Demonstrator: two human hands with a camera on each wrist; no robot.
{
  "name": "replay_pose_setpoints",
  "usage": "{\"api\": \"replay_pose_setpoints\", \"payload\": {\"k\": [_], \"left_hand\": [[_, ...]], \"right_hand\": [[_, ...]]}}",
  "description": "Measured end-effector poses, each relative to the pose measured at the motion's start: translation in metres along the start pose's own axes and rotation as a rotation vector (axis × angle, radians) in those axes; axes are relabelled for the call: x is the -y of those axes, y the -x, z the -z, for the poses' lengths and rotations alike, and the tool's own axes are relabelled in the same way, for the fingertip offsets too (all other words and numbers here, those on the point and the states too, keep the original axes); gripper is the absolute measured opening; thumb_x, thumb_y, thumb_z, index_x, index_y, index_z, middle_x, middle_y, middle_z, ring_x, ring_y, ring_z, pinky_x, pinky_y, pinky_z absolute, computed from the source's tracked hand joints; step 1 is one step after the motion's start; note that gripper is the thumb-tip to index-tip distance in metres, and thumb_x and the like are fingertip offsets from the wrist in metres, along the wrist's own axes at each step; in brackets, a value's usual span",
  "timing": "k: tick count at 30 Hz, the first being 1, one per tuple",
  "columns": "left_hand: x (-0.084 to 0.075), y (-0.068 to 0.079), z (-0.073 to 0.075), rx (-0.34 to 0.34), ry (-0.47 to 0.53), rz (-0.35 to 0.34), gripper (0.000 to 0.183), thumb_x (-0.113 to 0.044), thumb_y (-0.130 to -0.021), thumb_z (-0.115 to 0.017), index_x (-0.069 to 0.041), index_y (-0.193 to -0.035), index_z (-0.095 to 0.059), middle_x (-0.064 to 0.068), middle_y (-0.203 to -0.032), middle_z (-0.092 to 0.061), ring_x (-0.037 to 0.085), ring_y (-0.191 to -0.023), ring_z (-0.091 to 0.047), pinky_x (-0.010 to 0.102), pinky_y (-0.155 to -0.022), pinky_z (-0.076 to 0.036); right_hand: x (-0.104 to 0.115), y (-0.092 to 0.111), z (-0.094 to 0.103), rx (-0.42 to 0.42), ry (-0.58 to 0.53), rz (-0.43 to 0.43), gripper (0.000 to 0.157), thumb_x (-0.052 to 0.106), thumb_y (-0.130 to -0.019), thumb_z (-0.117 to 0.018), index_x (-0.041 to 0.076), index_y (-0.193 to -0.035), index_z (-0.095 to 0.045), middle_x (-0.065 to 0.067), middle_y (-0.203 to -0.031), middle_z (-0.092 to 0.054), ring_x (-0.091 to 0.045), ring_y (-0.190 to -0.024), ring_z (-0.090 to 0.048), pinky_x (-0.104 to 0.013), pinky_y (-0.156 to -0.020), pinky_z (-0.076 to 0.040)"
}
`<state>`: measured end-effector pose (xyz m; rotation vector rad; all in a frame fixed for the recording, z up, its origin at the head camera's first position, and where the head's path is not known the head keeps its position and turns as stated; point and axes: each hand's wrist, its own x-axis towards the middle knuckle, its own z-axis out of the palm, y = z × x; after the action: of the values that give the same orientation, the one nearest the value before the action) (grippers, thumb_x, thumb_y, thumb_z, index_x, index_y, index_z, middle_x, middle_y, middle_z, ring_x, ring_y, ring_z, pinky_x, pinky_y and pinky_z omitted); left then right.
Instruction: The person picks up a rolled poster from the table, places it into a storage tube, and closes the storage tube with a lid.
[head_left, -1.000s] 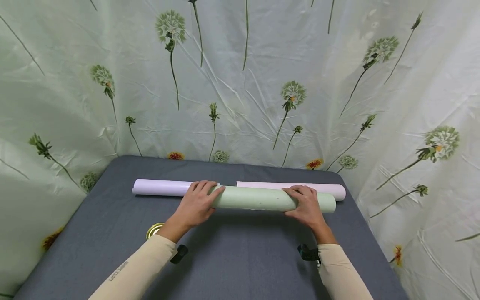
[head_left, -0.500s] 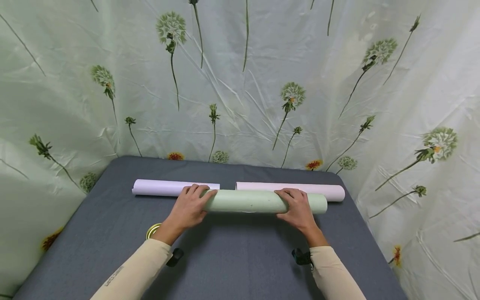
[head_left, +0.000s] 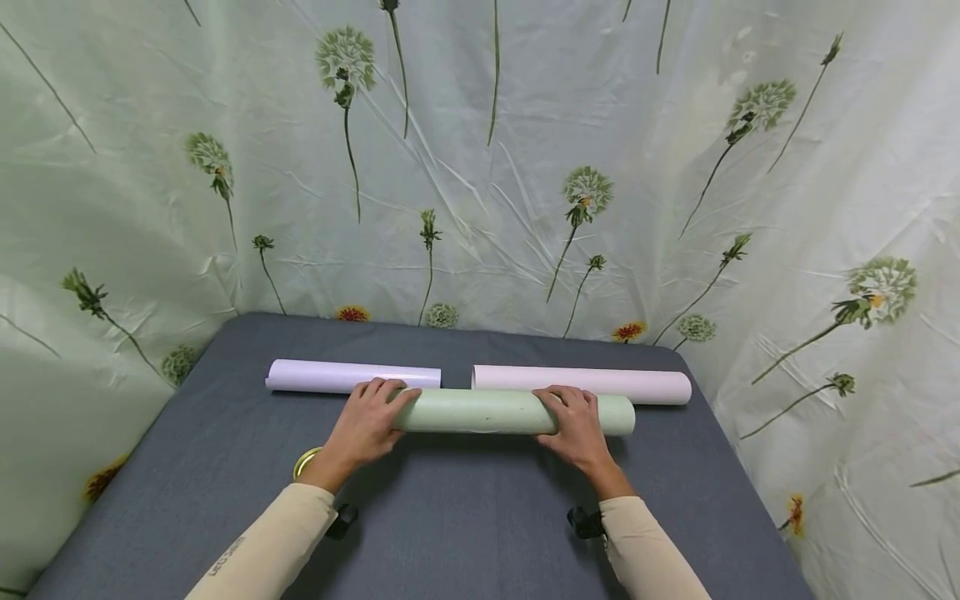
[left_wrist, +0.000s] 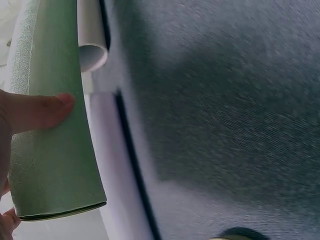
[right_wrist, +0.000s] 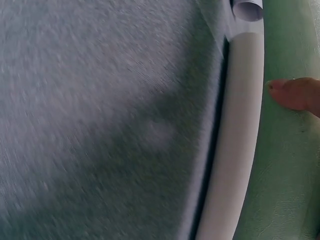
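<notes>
A pale green paper roll [head_left: 476,412] with a finely textured surface lies crosswise between both hands, raised over the table with a shadow below it. My left hand [head_left: 366,423] grips it near its left end, fingers over the top. The thumb [left_wrist: 57,107] lies along its side in the left wrist view. Toward the right end, my right hand [head_left: 573,423] grips the same roll, with its thumb [right_wrist: 292,94] across the surface. Behind are a lilac roll [head_left: 330,376] on the left and a pale pink roll [head_left: 637,386] on the right, both flat on the table.
A gold-rimmed round object [head_left: 303,462] sits on the grey cloth-covered table [head_left: 480,517], partly hidden by the left wrist. A flower-printed curtain [head_left: 480,167] hangs around the table's back and sides.
Both hands have carried the green roll to the left and toward the person. More of the lilac and pink rolls now shows behind it.
</notes>
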<state>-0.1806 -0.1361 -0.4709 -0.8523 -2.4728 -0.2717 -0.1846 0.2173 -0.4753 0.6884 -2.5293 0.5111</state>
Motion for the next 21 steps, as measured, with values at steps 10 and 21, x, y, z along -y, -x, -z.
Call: {"api": "replay_pose_setpoints", "payload": {"k": [10,21], "left_hand": [[0.007,0.01,-0.01,0.011,0.041,0.04,0.067,-0.015,-0.057,-0.091,-0.014,-0.118,-0.065,0.012,-0.113,-0.059,0.034,-0.103,-0.055,0.053,-0.084,-0.045],[0.013,0.02,-0.018,0.05,0.077,0.094,0.067,-0.012,-0.056,-0.092,-0.014,-0.117,-0.063,0.011,-0.111,-0.059,0.035,-0.104,-0.055,0.054,-0.086,-0.044]], "right_hand": [[0.005,0.005,-0.021,-0.005,0.007,-0.011,0.072,0.015,-0.051,-0.095,0.011,-0.118,-0.068,-0.009,-0.11,-0.06,-0.033,-0.106,-0.056,-0.055,-0.09,-0.034],[0.011,0.007,-0.033,0.001,0.007,-0.02,0.073,0.015,-0.05,-0.096,0.01,-0.117,-0.068,-0.008,-0.11,-0.06,-0.031,-0.106,-0.055,-0.053,-0.09,-0.035]]}}
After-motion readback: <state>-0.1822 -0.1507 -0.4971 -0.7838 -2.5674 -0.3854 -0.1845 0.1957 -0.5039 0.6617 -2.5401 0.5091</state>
